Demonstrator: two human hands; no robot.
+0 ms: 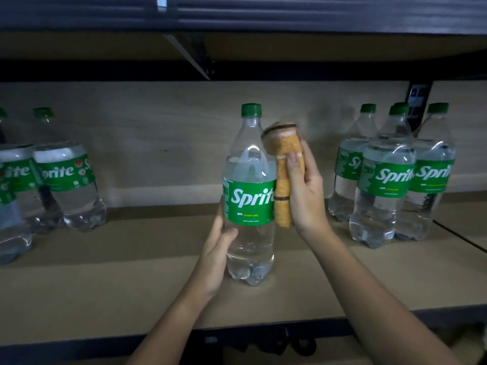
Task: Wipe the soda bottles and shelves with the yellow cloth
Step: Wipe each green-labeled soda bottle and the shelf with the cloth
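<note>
We see a dim picture; the upper shelf [237, 19] is almost black. Soft light from the front gives small glints on the bottles at right [390, 180]. The cloth's top [282, 135] is blurred, and the edges bend outward.

Both forearms bare, no sleeves; short nails on fingers [292, 158].

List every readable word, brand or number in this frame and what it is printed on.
"Sprite": label of the held bottle.
"LEMON-LIME": same label, beneath the brand.
"Sprite", partly cut off: labels of the right bottles and left bottles.
All other fine print is too small to read.
</note>
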